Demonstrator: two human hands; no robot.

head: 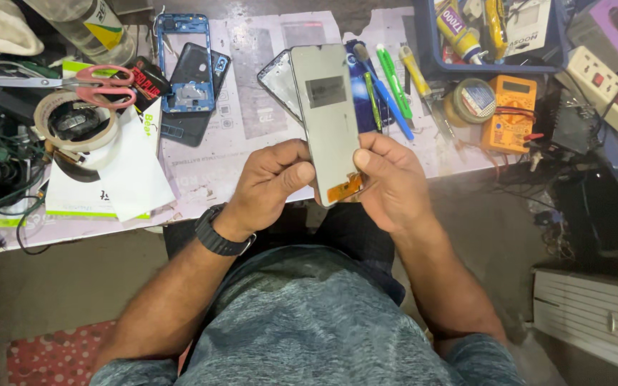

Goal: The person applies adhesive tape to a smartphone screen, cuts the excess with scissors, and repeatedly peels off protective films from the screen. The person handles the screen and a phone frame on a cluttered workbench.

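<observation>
I hold a grey phone display panel upright over the table's near edge, its back toward me, with an orange flex ribbon at its lower end. My left hand grips its lower left edge; a black watch sits on that wrist. My right hand grips the lower right edge, thumb by the ribbon. Just behind the panel lies a black phone frame.
On the work mat lie a blue phone mid-frame, a dark back cover, pink-handled scissors, a tape roll, green and blue pens, an orange multimeter, a blue tray and a white power strip.
</observation>
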